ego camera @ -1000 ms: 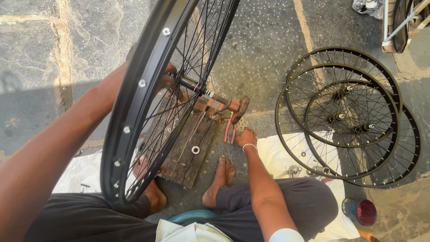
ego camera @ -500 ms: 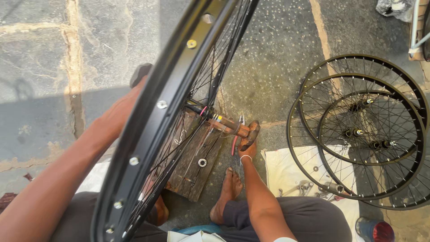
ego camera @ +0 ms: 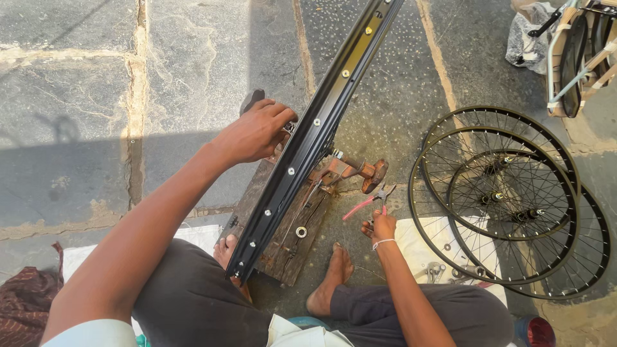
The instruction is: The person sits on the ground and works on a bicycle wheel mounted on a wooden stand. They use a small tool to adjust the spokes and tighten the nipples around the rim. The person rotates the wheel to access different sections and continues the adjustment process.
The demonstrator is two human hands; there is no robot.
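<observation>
A black bicycle wheel rim (ego camera: 321, 122) stands on edge, running from the top of the view down to my lap. My left hand (ego camera: 257, 132) grips its left side near the middle. Under it a wooden board (ego camera: 283, 250) carries a rusty brown metal stand (ego camera: 353, 170) that holds the wheel's hub. My right hand (ego camera: 379, 226) rests low on the ground to the right of the board, closed on the pink handles of a pair of pliers (ego camera: 367, 202). My bare foot (ego camera: 331, 276) lies just below.
Three spoked black wheels (ego camera: 508, 199) lie stacked on the stone floor at right, partly on a white cloth (ego camera: 424, 247) with small metal parts. A bicycle frame and a bag (ego camera: 565, 45) stand top right. A dark red cloth (ego camera: 26, 295) lies bottom left.
The wheel has turned edge-on and leans further right. My left hand has come into full view on the rim. My right hand stays by the pliers.
</observation>
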